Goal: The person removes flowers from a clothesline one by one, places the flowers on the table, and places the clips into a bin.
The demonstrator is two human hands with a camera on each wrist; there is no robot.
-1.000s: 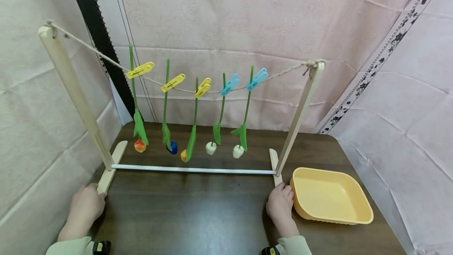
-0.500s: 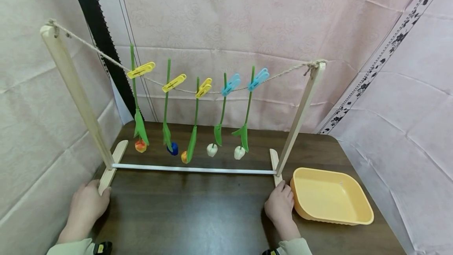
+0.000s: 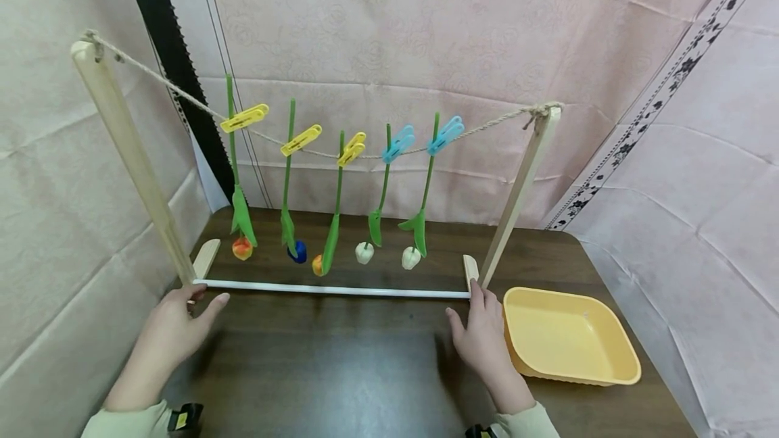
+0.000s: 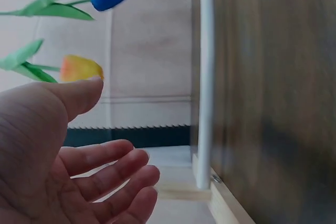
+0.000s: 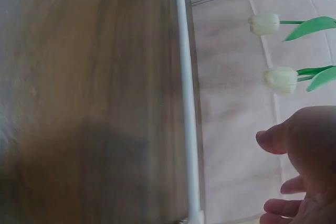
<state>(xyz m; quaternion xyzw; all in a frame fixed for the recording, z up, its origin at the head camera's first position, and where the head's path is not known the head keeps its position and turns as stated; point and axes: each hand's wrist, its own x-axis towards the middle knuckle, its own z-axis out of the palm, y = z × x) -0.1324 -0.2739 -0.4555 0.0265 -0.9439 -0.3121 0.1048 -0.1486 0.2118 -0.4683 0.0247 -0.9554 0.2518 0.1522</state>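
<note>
My left hand [image 3: 178, 324] is beside the base of the left wooden post [image 3: 130, 154], thumb spread and fingers loosely bent, holding nothing. My right hand [image 3: 483, 338] is near the foot of the right post [image 3: 517, 201], thumb apart from the fingers and nothing held. A white rod [image 3: 335, 289] joins the two posts low down. From the rope [image 3: 158, 78] strung between their tops hang several artificial tulips, heads down: red-orange [image 3: 242, 249], blue [image 3: 297, 252], yellow-orange [image 4: 81, 68] and two white ones [image 5: 281, 81]. Yellow clothespins [image 3: 301, 140] and blue clothespins [image 3: 445, 134] clip their stems.
A yellow plastic basin [image 3: 572, 336] stands right beside my right hand. The stand rests on a dark wooden table [image 3: 335, 363]. Pale cloth [image 3: 426, 32] hangs behind and at both sides, with a black strip [image 3: 176, 66] at the back left.
Both hands have left the front ends of the stand's feet and moved forward to the lower posts, thumbs now spread. The stand and tulips have hardly moved.
</note>
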